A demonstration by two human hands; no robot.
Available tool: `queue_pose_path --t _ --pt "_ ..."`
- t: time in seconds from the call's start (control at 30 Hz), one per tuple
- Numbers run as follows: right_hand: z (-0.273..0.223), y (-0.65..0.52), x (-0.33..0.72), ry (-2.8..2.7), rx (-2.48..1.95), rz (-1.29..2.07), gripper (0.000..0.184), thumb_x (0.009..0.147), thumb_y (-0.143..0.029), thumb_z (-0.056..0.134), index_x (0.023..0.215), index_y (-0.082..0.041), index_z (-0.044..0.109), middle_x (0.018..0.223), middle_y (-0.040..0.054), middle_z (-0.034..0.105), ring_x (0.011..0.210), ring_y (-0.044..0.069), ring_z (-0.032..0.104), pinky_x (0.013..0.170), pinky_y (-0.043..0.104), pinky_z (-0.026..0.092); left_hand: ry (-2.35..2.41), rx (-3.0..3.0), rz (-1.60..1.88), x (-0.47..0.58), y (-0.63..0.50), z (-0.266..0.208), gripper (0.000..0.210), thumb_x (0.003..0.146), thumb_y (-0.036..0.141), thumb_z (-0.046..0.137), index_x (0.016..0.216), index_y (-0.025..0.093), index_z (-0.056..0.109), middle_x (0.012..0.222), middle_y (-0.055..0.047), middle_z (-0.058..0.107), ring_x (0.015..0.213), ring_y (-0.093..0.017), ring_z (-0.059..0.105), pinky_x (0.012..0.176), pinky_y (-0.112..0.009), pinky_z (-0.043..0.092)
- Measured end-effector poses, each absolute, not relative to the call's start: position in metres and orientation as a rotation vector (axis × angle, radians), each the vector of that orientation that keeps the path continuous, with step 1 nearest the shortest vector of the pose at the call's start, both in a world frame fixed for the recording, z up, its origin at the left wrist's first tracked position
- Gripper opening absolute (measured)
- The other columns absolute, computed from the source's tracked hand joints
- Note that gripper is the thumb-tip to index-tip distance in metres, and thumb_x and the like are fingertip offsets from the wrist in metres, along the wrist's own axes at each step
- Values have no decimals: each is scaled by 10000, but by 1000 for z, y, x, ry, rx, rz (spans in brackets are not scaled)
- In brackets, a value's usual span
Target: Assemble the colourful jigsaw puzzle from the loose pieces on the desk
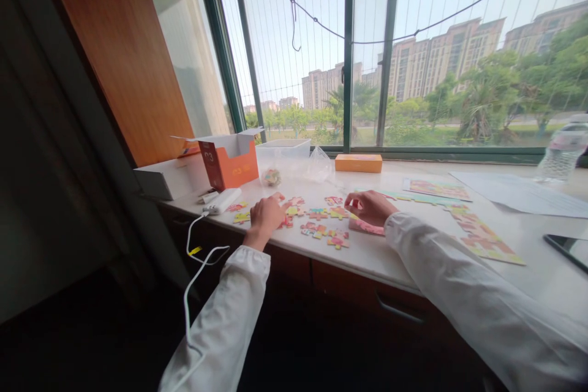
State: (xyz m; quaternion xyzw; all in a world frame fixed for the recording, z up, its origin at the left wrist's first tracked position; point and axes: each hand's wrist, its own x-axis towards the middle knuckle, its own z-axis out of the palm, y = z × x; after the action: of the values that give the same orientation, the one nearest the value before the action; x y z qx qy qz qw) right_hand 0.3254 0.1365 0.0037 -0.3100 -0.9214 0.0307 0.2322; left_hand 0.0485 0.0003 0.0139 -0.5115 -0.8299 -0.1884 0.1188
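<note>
At far left on the desk (321,257) I count one open-topped orange-red cardboard box (231,165) and one white plastic charging block (223,201). Next comes my left hand (267,215), low among flat, colourful jigsaw pieces (339,239); its fingers are curled, and I can't tell whether they pinch one. These loose pieces spread from left of that hand across to the right one; I make out more than six, no exact count. I judge them light, stiff card, sliding easily, knobs prone to creasing: best pinched by opposite edges. One orange oblong carton (358,163) stands behind my right hand (371,207); its fingers are bent, grasp unclear, beside one flat pink item (366,226). Farther right lie one rectangular picture card (437,190), one orange-yellow strip of joined pieces (487,236) and one clear plastic bottle (563,150).
</note>
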Motion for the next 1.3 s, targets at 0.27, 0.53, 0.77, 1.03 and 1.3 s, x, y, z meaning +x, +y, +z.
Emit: queue_pose_path --t 0.27,0.53,0.77,1.03,1.3 --pt "3 135 324 -2584 -880 86 168 861 -310 584 948 -267 722 847 -2 739 701 140 626 627 253 372 -2381 -1609 -638 43 -45 4 366 774 584 666 1055 354 719 1032 -15 748 970 -271 669 784 -332 479" --pt "1 136 327 -2590 -848 74 215 885 -349 536 949 -253 718 810 5 728 678 143 619 612 256 371 -2331 -1612 -773 50 -57 4 302 820 485 667 1069 320 715 985 -13 761 955 -241 677 770 -297 463" --pt "3 128 325 -2604 -809 50 229 895 -365 514 941 -261 712 800 4 721 680 151 617 624 261 370 -1986 -1712 -1081 102 -69 3 360 955 464 439 840 223 680 698 -10 668 661 -148 598 636 -252 368" --pt "5 117 323 -2592 -761 111 246 910 -407 511 921 -265 711 786 0 711 643 133 593 613 257 359 -1879 -1776 -1457 130 -36 -25 470 950 398 390 535 183 438 477 28 439 471 -93 378 529 -257 245" --pt "7 114 321 -2593 -740 182 261 906 -433 529 924 -250 714 785 11 702 639 132 572 620 260 361 -1858 -1723 -1610 127 -35 -29 471 924 383 428 505 186 346 451 43 354 458 -85 310 521 -270 214"
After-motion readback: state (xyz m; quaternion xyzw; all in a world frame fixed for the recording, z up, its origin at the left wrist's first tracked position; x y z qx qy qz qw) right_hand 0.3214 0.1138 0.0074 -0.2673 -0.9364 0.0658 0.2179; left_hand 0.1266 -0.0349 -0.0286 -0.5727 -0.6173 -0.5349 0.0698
